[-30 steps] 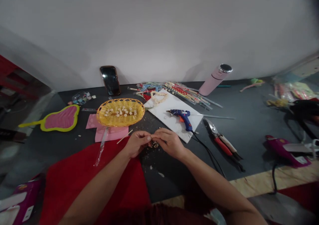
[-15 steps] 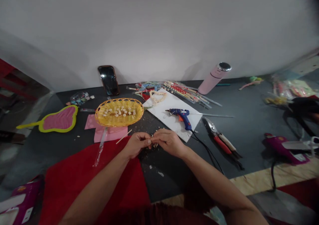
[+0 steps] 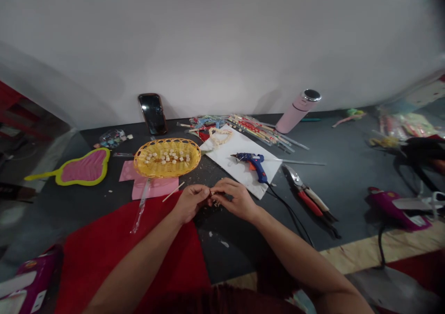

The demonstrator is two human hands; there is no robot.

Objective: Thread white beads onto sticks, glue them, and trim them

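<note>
My left hand (image 3: 192, 201) and my right hand (image 3: 235, 198) meet fingertip to fingertip over the dark table. Both are closed in a pinch, and whatever sits between the fingertips is too small to name. Just under them lies a little heap of pale bits (image 3: 217, 203). A thin pale stick (image 3: 173, 191) rests on the red cloth's edge beside my left hand. Beyond it stands a yellow oval basket (image 3: 146, 169) with several small whitish pieces inside. Past my right hand, a blue glue gun (image 3: 255, 162) lies on a white sheet (image 3: 225, 160).
Pliers-like cutters (image 3: 308, 195) and the glue gun's cord are on the right. At the back are a phone (image 3: 153, 114), bundled sticks (image 3: 260, 128) and a pink flask (image 3: 297, 112). Red cloth (image 3: 139, 244) covers the front left; a yellow-rimmed pink paddle (image 3: 83, 167) lies farther left.
My right fingers have shifted slightly, with thumb and forefinger a little more parted. My left hand stays nearly in place. The whole view has moved very slightly.
</note>
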